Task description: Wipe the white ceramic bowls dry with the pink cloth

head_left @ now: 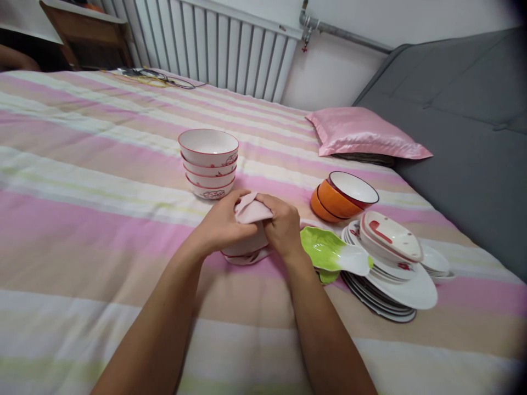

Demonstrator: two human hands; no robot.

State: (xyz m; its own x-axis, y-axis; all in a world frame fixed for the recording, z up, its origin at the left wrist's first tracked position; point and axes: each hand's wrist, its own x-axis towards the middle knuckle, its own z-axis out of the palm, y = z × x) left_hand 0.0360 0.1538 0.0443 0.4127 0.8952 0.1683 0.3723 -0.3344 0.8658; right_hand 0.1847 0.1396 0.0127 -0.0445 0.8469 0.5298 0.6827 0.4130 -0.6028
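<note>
My left hand (222, 222) and my right hand (283, 222) are closed on a pale pink cloth (252, 210) at the centre of the head view. The cloth is bunched over the top of a white bowl (252, 241), whose rim is mostly hidden by my fingers. More pink fabric (246, 258) shows beneath the bowl on the bed. Just beyond my left hand rises a stack of white bowls (209, 178) with red rims and red patterns. Right of my right hand lies a green-and-white leaf-shaped dish (325, 249).
Orange bowls (338, 200) sit at the right, behind a pile of white plates (422, 288) topped by an oval patterned dish (393, 236). All rest on a striped bedsheet (102, 263). Farther back are a pink pillow (362, 131), cables (158, 78), a radiator (222, 49) and a grey headboard (465, 93).
</note>
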